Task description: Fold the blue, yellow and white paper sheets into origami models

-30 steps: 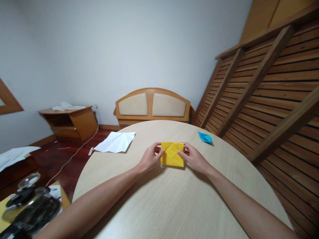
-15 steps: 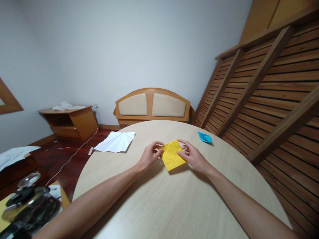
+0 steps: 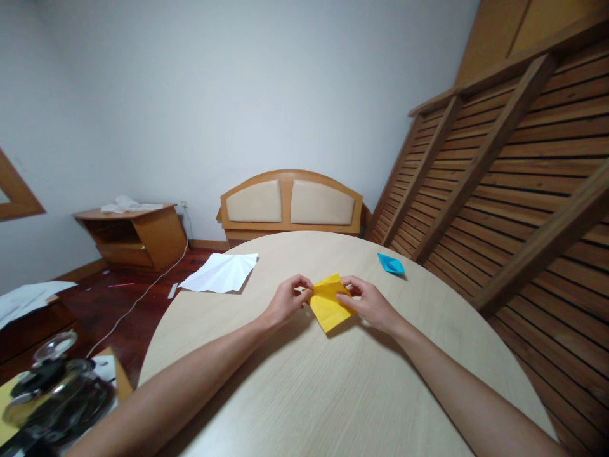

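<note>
Below centre, I see left hand (image 3: 287, 302) and right hand (image 3: 373, 304) pinching yellow paper (image 3: 329, 311) — its far side hidden.

Round pale table (image 3: 304, 393), creased white paper (image 3: 221, 273) on it, folded blue paper (image 3: 391, 264)

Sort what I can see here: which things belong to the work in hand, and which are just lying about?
In use:
Yellow folded paper
Left hand and right hand, both gripping it
Round table, beneath them

Apparently just lying about:
Creased white paper, table's left side
Folded blue paper, table's right side
Loose papers on the wooden cabinet
</note>
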Tool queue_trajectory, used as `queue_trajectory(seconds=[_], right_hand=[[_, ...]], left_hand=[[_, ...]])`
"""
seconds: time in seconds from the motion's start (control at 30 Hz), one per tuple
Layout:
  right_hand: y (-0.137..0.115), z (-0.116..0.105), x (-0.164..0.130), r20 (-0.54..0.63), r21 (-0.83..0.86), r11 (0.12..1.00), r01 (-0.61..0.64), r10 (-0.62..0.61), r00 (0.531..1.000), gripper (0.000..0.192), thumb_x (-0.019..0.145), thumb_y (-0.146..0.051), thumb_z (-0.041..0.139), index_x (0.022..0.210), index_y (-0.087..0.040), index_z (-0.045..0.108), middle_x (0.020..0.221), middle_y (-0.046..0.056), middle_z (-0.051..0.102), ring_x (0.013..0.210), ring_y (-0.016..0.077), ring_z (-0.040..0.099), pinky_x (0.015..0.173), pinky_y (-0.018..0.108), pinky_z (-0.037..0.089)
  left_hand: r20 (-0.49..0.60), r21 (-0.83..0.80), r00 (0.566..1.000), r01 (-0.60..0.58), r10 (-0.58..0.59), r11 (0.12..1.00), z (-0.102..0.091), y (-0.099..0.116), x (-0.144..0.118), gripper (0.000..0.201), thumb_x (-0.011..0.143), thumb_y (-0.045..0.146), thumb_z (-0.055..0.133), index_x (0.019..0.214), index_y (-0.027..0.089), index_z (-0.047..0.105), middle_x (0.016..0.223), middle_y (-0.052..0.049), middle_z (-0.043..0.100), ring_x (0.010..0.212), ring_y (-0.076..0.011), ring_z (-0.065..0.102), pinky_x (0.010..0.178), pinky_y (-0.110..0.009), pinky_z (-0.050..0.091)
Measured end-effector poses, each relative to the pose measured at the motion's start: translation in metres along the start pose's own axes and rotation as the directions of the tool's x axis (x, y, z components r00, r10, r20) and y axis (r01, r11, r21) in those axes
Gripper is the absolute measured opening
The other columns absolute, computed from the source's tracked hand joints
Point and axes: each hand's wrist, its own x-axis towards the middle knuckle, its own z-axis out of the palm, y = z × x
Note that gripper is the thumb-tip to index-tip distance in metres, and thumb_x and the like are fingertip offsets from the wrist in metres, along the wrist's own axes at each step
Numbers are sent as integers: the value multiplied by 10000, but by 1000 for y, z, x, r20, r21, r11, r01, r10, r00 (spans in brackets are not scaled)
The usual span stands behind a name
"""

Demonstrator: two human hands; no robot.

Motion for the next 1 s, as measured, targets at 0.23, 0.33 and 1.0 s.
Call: queue_trajectory(seconds=[0.23, 0.33, 1.0], right_hand=[[-2, -2, 1, -83, -166, 986, 33, -47, 995, 231, 847, -296, 621, 1033, -190, 707, 1196, 103, 650, 1033, 226, 630, 861, 361, 504], [-2, -3, 1, -123, -212, 975, 72, -100, 987, 160, 853, -312, 614, 882, -198, 722, 1243, 106, 625, 1141, 245, 585, 953, 394, 465], [-7, -11, 1, -157, -105, 992, 75, -91, 983, 222, 845, -332, 658, 1027, -206, 652, 1030, 65, 724, 961, 230, 675, 892, 377, 511]], left_hand=[[28, 9, 999, 29, -29, 1000, -1, -1, -1, 195, 811, 252, 682, 960, 127, 693, 986, -95, 701, 655, -113, 619, 524, -197, 452], [76, 63, 997, -22, 17, 998, 1, -4, -2, 238, 821, 203, 674, 1049, 135, 687, 1056, -115, 702, 695, -122, 634, 592, -220, 498], [-9, 480, 971, -204, 237, 853, -3, 0, -4, 178, 901, 249, 562, 933, 169, 719, 946, -85, 732, 849, -214, 648, 789, -316, 486]])
